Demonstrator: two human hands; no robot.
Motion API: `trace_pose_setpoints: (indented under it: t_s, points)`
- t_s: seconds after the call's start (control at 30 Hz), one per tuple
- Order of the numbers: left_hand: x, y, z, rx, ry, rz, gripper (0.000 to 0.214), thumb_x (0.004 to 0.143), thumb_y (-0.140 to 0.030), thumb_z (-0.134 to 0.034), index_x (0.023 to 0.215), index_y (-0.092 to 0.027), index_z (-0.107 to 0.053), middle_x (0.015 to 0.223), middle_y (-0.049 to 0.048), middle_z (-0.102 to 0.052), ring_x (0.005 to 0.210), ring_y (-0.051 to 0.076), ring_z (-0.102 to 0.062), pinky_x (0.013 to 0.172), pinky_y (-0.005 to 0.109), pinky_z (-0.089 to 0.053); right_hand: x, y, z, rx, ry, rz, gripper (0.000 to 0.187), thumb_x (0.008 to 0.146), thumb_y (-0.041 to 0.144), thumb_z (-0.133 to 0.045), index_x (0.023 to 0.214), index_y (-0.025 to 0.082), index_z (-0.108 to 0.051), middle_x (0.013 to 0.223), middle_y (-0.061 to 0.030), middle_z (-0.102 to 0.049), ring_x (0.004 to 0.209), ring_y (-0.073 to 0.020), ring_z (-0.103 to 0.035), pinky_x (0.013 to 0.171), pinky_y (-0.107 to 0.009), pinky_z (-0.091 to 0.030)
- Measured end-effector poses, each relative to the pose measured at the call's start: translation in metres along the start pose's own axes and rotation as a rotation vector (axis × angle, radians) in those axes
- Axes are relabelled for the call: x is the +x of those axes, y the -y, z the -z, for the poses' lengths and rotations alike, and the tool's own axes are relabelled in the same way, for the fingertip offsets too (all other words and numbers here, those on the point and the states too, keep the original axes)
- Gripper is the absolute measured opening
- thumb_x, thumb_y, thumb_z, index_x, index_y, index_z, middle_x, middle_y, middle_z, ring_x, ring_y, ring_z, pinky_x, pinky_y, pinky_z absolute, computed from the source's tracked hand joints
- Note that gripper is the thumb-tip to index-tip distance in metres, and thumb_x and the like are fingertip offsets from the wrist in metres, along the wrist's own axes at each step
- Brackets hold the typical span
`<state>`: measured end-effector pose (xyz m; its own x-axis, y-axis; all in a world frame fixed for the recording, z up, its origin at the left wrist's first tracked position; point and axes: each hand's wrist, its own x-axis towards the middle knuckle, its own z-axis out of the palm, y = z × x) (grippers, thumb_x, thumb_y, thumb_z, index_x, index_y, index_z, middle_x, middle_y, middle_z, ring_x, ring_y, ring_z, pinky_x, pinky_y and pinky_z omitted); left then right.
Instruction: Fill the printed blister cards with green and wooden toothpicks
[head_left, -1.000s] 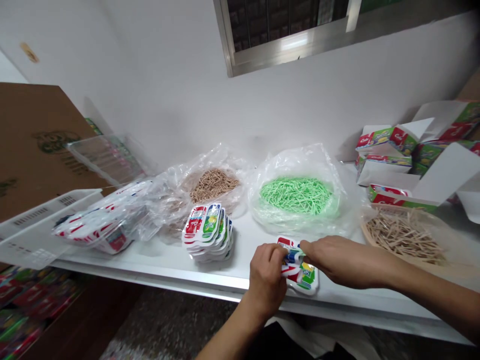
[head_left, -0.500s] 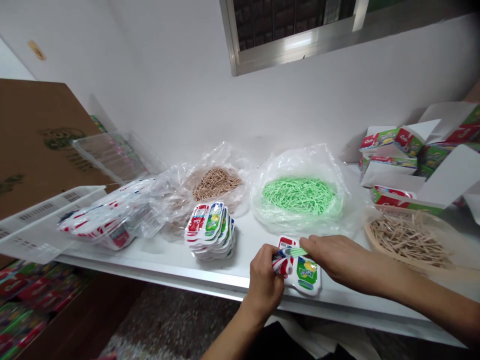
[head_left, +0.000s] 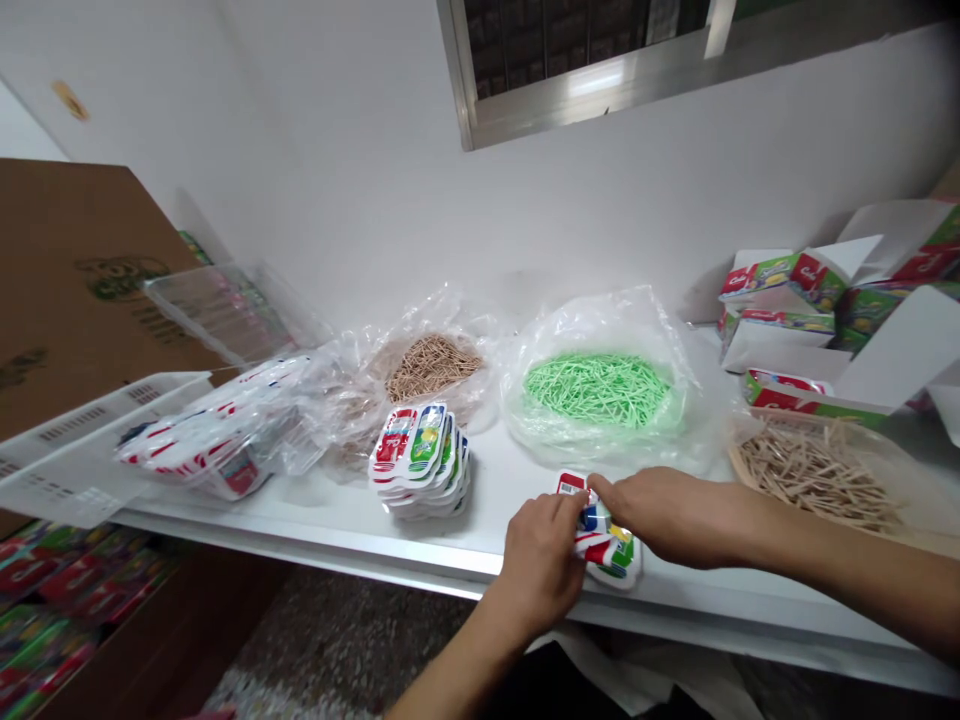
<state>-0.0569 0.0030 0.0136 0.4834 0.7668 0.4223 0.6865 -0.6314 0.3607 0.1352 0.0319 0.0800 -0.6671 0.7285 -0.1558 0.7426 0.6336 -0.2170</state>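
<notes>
My left hand [head_left: 546,555] is closed around a small red, white and blue packet [head_left: 597,547] near the table's front edge. At the packet's upper end, the fingers of my right hand [head_left: 667,515] pinch and touch it. The green sticks seen earlier between the hands are hidden now. Below both hands lie flat white cards with red and green bottle-shaped prints [head_left: 626,570], partly covered. Left of my hands stands a stack of similar cards [head_left: 420,465]. Behind them, an open clear bag holds thin green sticks [head_left: 596,388].
Brown sticks [head_left: 433,367] fill another plastic bag at the back, and more lie in a shallow basket [head_left: 742,465] at right. Printed boxes [head_left: 787,280] stand at the back right. Wrapped red-and-white packets [head_left: 225,430], a white plastic basket [head_left: 82,430] and a large carton [head_left: 82,290] are at left.
The green sticks between my hands have gone out of sight at the packet. My left hand has shifted slightly right, and my right hand has closed in on the packet's end.
</notes>
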Motion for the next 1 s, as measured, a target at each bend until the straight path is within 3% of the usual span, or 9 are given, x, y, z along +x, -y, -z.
trace_pose_setpoints:
  t_s: [0.1,0.23,0.3,0.37,0.47,0.73,0.87,1.0]
  points:
    - [0.003,-0.01,0.001,-0.095,0.077,0.095,0.042,0.057,-0.003,-0.049,0.094,-0.021,-0.055,0.082,0.0074,-0.064,0.072,0.024,-0.055,0.066,0.033,-0.041,0.005,0.003,0.008,0.078,0.007,0.042,0.051,0.074,0.011,-0.052,0.125,0.018,-0.051,0.084,-0.011,-0.071,0.073,-0.025,-0.064,0.058,-0.028,-0.038]
    - [0.004,-0.017,0.002,-0.653,0.014,0.342,0.015,0.085,-0.017,-0.042,0.086,-0.019,-0.057,0.075,0.0041,-0.06,0.069,0.018,-0.052,0.064,0.027,-0.04,0.01,-0.004,0.014,0.423,-0.131,0.001,0.042,0.077,0.02,-0.055,0.119,0.019,-0.055,0.078,-0.0044,-0.067,0.069,-0.0191,-0.059,0.058,-0.025,-0.037]
    - [0.005,-0.019,0.002,-0.949,-0.03,0.426,0.023,0.092,-0.029,-0.04,0.088,-0.017,-0.059,0.076,0.0035,-0.058,0.071,0.016,-0.051,0.065,0.025,-0.04,0.012,-0.009,0.002,0.706,-0.185,-0.054,0.024,0.081,0.029,-0.053,0.099,0.016,-0.063,0.071,-0.0016,-0.062,0.064,-0.0157,-0.055,0.056,-0.024,-0.038]
    - [0.004,-0.02,0.0,-1.125,-0.059,0.47,0.024,0.09,-0.035,-0.047,0.089,-0.015,-0.061,0.076,0.0027,-0.057,0.072,0.015,-0.05,0.066,0.023,-0.04,0.013,-0.01,-0.015,0.958,-0.214,-0.08,0.023,0.083,0.035,-0.052,0.078,0.015,-0.062,0.066,0.0003,-0.058,0.061,-0.0136,-0.052,0.056,-0.023,-0.038]
    - [0.003,-0.021,-0.006,-1.25,-0.08,0.524,0.023,0.087,-0.036,-0.055,0.089,-0.014,-0.063,0.075,0.0014,-0.056,0.073,0.014,-0.049,0.067,0.022,-0.04,0.014,-0.007,-0.038,1.149,-0.315,-0.123,0.023,0.081,0.036,-0.055,0.072,0.016,-0.059,0.065,0.0019,-0.056,0.062,-0.0129,-0.05,0.059,-0.024,-0.038]
    - [0.0,-0.023,-0.028,-1.44,-0.17,0.618,0.029,0.084,-0.038,-0.059,0.099,-0.013,-0.063,0.08,0.0041,-0.062,0.074,0.015,-0.055,0.071,0.024,-0.042,0.009,0.006,-0.044,0.999,-0.443,-0.274,0.005,0.074,0.019,-0.051,0.069,0.018,-0.052,0.056,0.0068,-0.039,0.053,-0.0092,-0.035,0.049,-0.021,-0.029]
    - [0.0,-0.024,-0.032,-1.467,-0.194,0.637,0.03,0.086,-0.038,-0.057,0.1,-0.012,-0.062,0.081,0.0041,-0.063,0.075,0.016,-0.055,0.07,0.024,-0.041,-0.001,0.012,-0.045,0.943,-0.478,-0.313,0.007,0.078,0.022,-0.05,0.073,0.019,-0.054,0.058,0.0054,-0.045,0.055,-0.0106,-0.041,0.052,-0.021,-0.033]
    - [0.001,-0.022,-0.031,-1.403,-0.159,0.602,0.028,0.087,-0.036,-0.055,0.099,-0.012,-0.063,0.077,0.0024,-0.06,0.073,0.014,-0.051,0.07,0.024,-0.039,0.003,0.017,-0.05,0.995,-0.546,-0.326,0.016,0.082,0.033,-0.054,0.086,0.02,-0.06,0.075,0.0007,-0.061,0.065,-0.0137,-0.052,0.06,-0.024,-0.041]
